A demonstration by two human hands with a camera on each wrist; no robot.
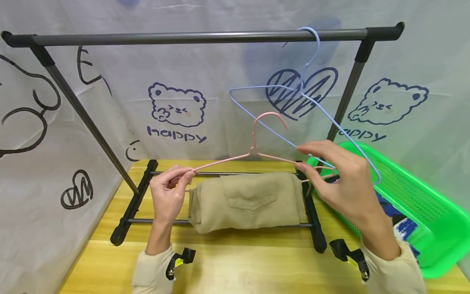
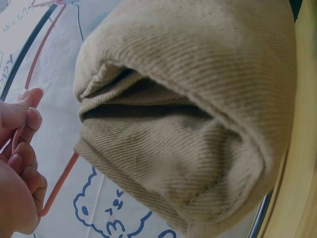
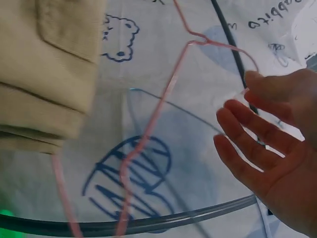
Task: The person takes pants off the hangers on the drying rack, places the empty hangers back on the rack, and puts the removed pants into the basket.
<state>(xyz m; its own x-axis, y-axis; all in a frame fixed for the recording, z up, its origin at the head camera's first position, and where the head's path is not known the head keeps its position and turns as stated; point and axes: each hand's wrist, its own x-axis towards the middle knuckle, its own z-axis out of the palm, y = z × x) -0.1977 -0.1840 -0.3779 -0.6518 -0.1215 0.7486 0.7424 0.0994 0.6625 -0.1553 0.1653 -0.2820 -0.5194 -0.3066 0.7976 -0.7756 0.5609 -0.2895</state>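
Folded beige trousers (image 1: 249,200) with a stitched pocket hang over the lower bar of a pink hanger (image 1: 253,150). At the hanger's left shoulder, my left hand (image 1: 169,194) pinches the wire between thumb and fingers; the left wrist view also shows this hand (image 2: 20,168) gripping it. My right hand (image 1: 345,188) is by the right shoulder, thumb and index finger apart. In the right wrist view that hand (image 3: 282,153) has loosely spread fingers, with its thumb by the pink hook. Whether it touches the hanger I cannot tell.
A blue hanger (image 1: 302,83) hangs from the right part of the dark rack's top bar (image 1: 183,38). On the right, a green basket (image 1: 440,241) contains dark blue and white cloth (image 1: 405,226). The rack stands on a wood-patterned table (image 1: 238,265) before a printed white curtain (image 1: 227,122).
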